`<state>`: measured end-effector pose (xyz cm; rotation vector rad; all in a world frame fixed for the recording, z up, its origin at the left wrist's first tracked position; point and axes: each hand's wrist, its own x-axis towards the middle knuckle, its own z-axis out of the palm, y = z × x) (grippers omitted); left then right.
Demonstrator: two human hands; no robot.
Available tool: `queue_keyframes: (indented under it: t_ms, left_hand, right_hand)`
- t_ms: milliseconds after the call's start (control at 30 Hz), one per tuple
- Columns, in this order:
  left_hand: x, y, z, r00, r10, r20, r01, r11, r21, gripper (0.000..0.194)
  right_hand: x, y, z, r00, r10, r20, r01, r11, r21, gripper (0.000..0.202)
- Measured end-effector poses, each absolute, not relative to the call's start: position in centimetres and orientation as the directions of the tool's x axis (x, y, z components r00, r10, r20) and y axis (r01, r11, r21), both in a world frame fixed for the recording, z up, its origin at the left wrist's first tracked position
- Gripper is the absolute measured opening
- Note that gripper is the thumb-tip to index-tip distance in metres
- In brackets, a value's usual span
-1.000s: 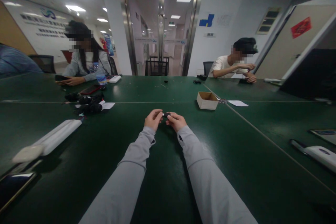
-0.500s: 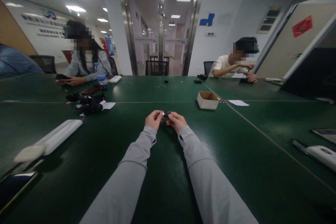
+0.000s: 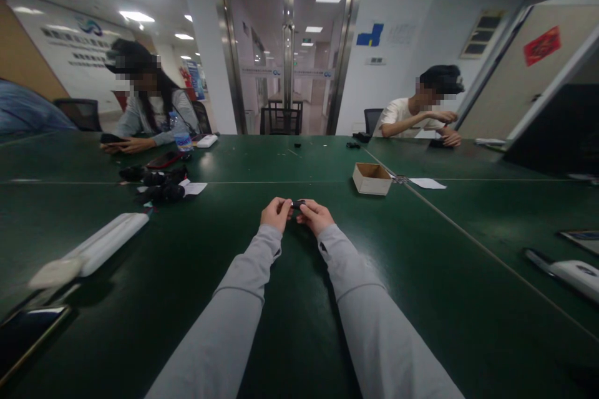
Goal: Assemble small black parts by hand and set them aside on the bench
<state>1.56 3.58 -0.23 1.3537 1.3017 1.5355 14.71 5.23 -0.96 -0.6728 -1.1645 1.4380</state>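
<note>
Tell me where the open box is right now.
In the head view, the box sits on the green table, ahead and to the right of the hands, just left of a white paper.

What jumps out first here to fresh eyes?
Probably the two hands, left and right, meeting mid-view around a small dark object over the dark green table. Next, the pale open box beyond them to the right, and the bulky white object lying at left.

Green table (image 3: 299, 336), open box (image 3: 372, 183).
</note>
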Motion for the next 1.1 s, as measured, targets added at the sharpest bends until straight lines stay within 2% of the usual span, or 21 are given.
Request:
queue_keyframes:
  t_ms: [333,600,833,1100]
  left_hand:
    - [1.7,3.1,0.2,-0.242,0.939,0.244,0.124,-0.22,0.968,0.036]
    - [1.7,3.0,0.4,-0.274,0.93,0.246,0.192,-0.198,0.961,0.036]
    - [1.7,2.6,0.9,-0.303,0.92,0.248,0.284,-0.16,0.945,0.038]
    - [1.7,2.6,1.1,-0.347,0.912,0.221,0.298,-0.117,0.947,0.043]
  right_hand:
    - [14.5,5.2,-0.8,-0.215,0.958,0.188,-0.379,0.096,-0.921,0.041]
    - [14.5,5.4,-1.2,-0.218,0.954,0.206,-0.364,0.116,-0.924,0.044]
    - [14.6,5.4,-1.1,-0.234,0.95,0.208,-0.366,0.112,-0.924,0.04]
    - [14.3,5.1,-1.1,-0.231,0.943,0.238,-0.33,0.154,-0.931,0.039]
